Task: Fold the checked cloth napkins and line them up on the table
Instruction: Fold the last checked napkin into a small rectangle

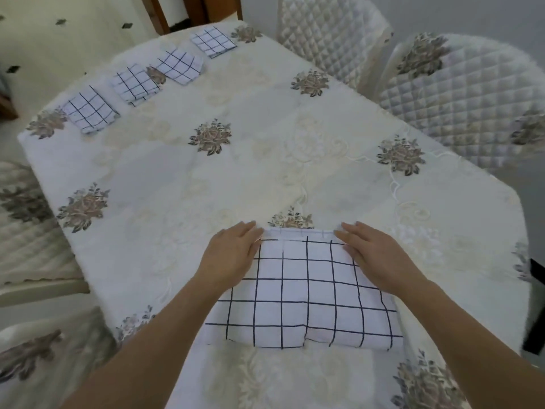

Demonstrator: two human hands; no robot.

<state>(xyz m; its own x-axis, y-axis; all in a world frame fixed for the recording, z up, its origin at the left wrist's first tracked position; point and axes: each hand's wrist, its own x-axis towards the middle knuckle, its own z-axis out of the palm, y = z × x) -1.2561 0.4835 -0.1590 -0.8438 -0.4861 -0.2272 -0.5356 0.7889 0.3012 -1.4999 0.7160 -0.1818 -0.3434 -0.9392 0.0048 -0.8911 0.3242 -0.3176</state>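
Note:
A white napkin with a dark check [303,293] lies partly folded on the near side of the table, its folded edge towards me. My left hand [233,252] rests flat on its far left corner with straight fingers. On the far right corner lies my right hand [374,255], also flat, fingers pointing away from me. Several folded checked napkins sit in a row along the far left edge of the table: one nearest [90,112], another [134,84], a third [180,66] and the farthest [213,41].
A cream tablecloth with flower motifs [212,178] covers the table. Two quilted white chairs [460,95] [330,31] stand at the right and far side. Another chair seat [26,219] is at the left, and a padded one [44,358] at the near left.

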